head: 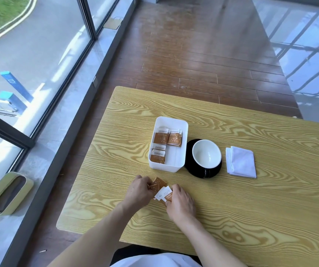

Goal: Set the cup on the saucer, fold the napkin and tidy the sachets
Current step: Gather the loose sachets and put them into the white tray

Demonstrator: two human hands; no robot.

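Head view, seated at the yellow wood-grain worktop (251,199). My left hand (140,191) and my right hand (181,203) meet near the front edge, each with curled fingers grasping part of a small bunch of brown-and-white paper sachets (161,189); the left pinches the brown ends, the right grips the white printed ends. The bunch sits at the worktop surface between the two hands, whether touching it I cannot tell.

Just beyond the hands stands a white rectangular plastic tray (181,128) holding more sachets of the same kind (167,138): two stacks at its far end and one stack along its left side nearer me. Just to the right of the tray, the white-lined round cup (206,154) sits on the black round saucer (194,171), tilted slightly toward the camera so that its bare interior shows. To the right of the saucer, apart from it, the white paper napkin (241,161) lies folded into a flat layered square.

Beyond the worktop runs a brown plank floor (203,54); along the left side is a glass window wall (39,45), with a pale green bin (6,193) on the floor beside it.
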